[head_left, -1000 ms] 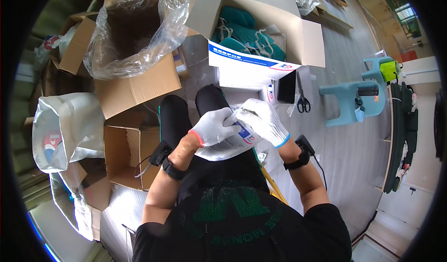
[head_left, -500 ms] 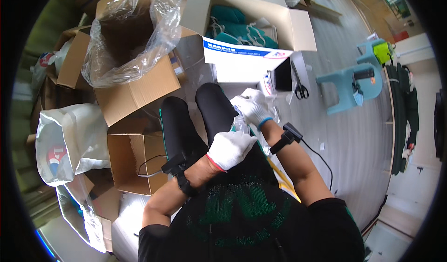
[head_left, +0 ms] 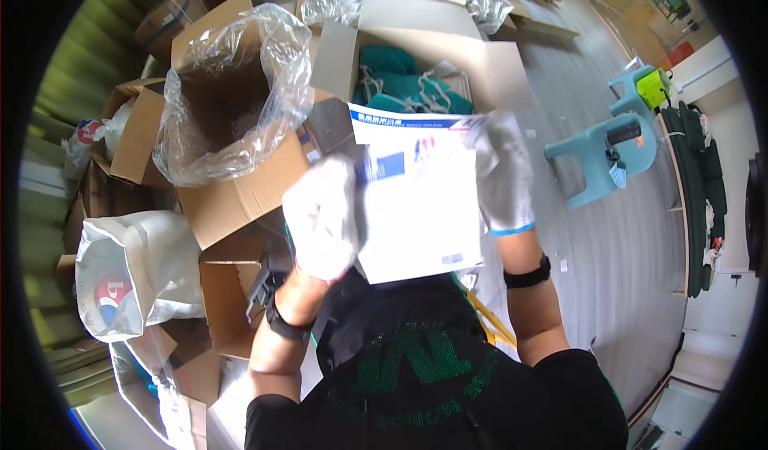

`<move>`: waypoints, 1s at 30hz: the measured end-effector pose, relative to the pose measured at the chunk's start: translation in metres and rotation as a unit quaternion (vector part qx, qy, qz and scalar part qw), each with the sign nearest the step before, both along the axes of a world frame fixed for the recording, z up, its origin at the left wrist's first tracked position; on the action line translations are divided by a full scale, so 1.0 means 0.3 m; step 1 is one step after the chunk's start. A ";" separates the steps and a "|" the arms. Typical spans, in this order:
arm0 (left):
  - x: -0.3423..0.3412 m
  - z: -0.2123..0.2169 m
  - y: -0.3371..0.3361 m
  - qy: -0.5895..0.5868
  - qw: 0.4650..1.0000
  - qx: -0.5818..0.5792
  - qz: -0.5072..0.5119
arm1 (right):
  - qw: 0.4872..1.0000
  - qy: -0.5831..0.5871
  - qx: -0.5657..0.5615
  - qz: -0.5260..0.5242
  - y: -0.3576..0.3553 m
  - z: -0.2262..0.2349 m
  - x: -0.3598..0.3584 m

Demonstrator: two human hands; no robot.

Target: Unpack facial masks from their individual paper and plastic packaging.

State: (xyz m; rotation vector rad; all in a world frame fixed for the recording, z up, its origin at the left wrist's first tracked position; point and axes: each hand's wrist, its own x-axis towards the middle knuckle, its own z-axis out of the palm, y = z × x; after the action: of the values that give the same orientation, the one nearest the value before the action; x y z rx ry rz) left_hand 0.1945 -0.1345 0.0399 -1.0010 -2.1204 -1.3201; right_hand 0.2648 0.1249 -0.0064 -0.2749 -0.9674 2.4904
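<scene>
Open cardboard boxes crowd a grey floor, one plastic-lined box (head_left: 228, 98) at left. The left hand (head_left: 320, 218) and right hand (head_left: 502, 174), both white-gloved, grip opposite edges of a flat white packet (head_left: 420, 210) with blue print, raised before the chest; motion blurs it.

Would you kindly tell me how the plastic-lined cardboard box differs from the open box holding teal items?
The plastic-lined cardboard box looks empty inside, its clear liner folded over the rim; the box with teal items holds teal fabric pieces with white cords. The lined box sits to the person's left, the teal one straight ahead, beyond the white packet in the gloved hands. Both are open-topped cardboard.
</scene>
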 end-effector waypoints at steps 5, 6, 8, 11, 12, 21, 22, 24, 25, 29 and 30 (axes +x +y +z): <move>-0.350 -0.022 0.313 -0.580 0.658 0.430 -0.214 | 0.918 -0.047 0.380 -0.105 0.139 0.089 -0.095; -0.405 -0.041 0.357 -0.643 0.581 0.445 -0.224 | 0.902 -0.072 0.410 -0.113 0.144 0.091 -0.099; -0.490 -0.093 0.425 -0.724 0.479 0.420 -0.264 | 0.757 -0.058 0.628 -0.169 0.140 0.099 -0.103; -0.587 -0.187 0.499 -0.782 0.405 0.379 -0.283 | 0.756 -0.023 0.641 -0.132 0.176 0.159 -0.131; -0.614 -0.223 0.517 -0.797 0.384 0.372 -0.282 | 0.750 -0.021 0.647 -0.138 0.193 0.184 -0.146; -0.699 -0.396 0.588 -0.747 0.615 0.194 -0.159 | 0.476 0.141 0.857 -0.141 0.313 0.271 -0.216; -0.696 -0.364 0.583 -0.738 0.642 0.168 -0.122 | 0.488 0.107 0.852 -0.156 0.316 0.261 -0.232; -0.656 -0.289 0.544 -0.750 0.628 0.199 -0.051 | 0.518 0.047 0.831 -0.197 0.331 0.239 -0.270; -0.637 -0.247 0.529 -0.719 0.667 0.193 0.005 | 0.552 0.066 0.797 -0.235 0.358 0.236 -0.299; -0.532 -0.158 0.432 -0.456 0.871 0.158 0.094 | 0.715 0.020 0.642 -0.276 0.413 0.174 -0.368; -0.505 -0.160 0.412 -0.415 0.891 0.147 0.107 | 0.664 0.023 0.711 -0.231 0.421 0.163 -0.392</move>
State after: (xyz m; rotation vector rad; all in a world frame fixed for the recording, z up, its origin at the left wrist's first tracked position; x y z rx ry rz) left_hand 0.0430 -0.0108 -0.0081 -0.0295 -2.3655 -2.1120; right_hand 0.1472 0.2513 0.0425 0.0850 -2.1048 0.7472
